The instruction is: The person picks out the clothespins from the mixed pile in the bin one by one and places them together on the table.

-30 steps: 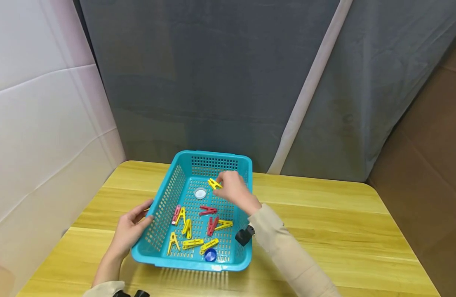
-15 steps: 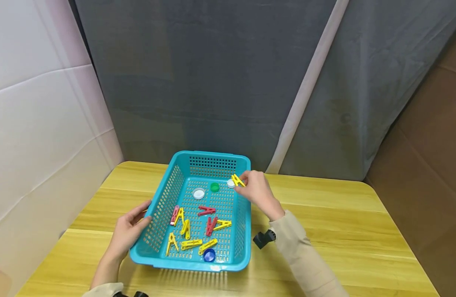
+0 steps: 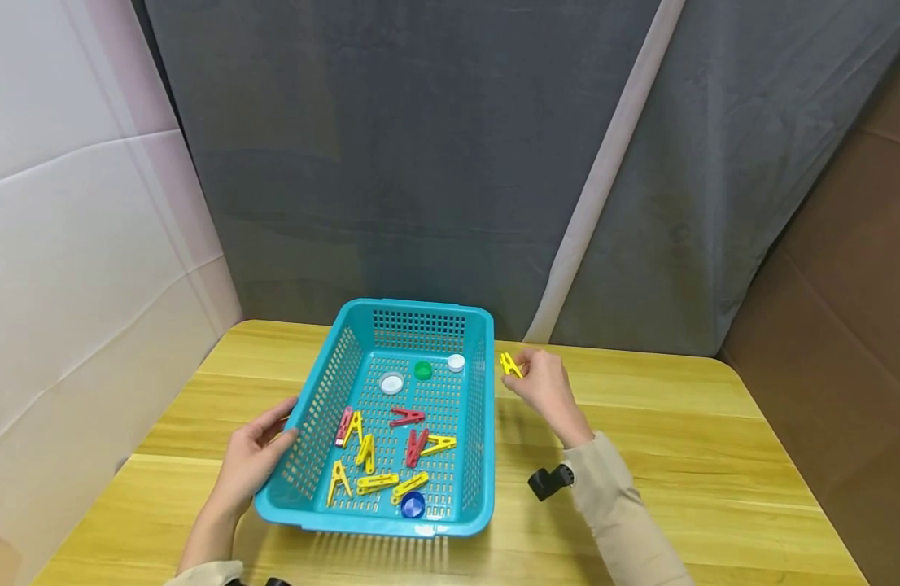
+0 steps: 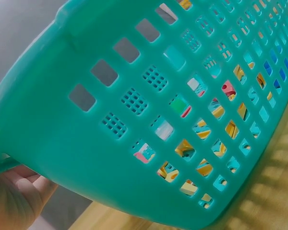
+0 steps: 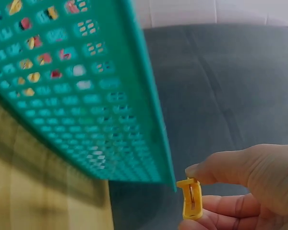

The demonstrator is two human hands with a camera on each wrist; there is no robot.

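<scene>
A yellow clothespin (image 3: 510,365) is pinched between the thumb and fingers of my right hand (image 3: 547,392), just outside the right rim of the turquoise basket (image 3: 487,456). The right wrist view shows this clothespin (image 5: 192,199) beside the basket wall. My left hand (image 3: 248,456) touches the basket's left side, fingers extended and fingertips at the rim. Inside the basket lie several yellow clothespins (image 3: 377,483), red clothespins (image 3: 408,417) and a pink one (image 3: 343,426). In the left wrist view, the left hand (image 4: 19,199) is under the rim, its fingers partly hidden.
Bottle caps also lie in the basket: a blue cap (image 3: 413,505), a green cap (image 3: 423,371), a white cap (image 3: 456,363) and a clear-and-white round piece (image 3: 391,383). The basket stands on a wooden table (image 3: 662,456). Grey cloth (image 3: 421,163) hangs behind it.
My right hand has carried the yellow clothespin rightward from over the basket's far part to beyond its right rim, uncovering the green and white caps. The left hand stays put.
</scene>
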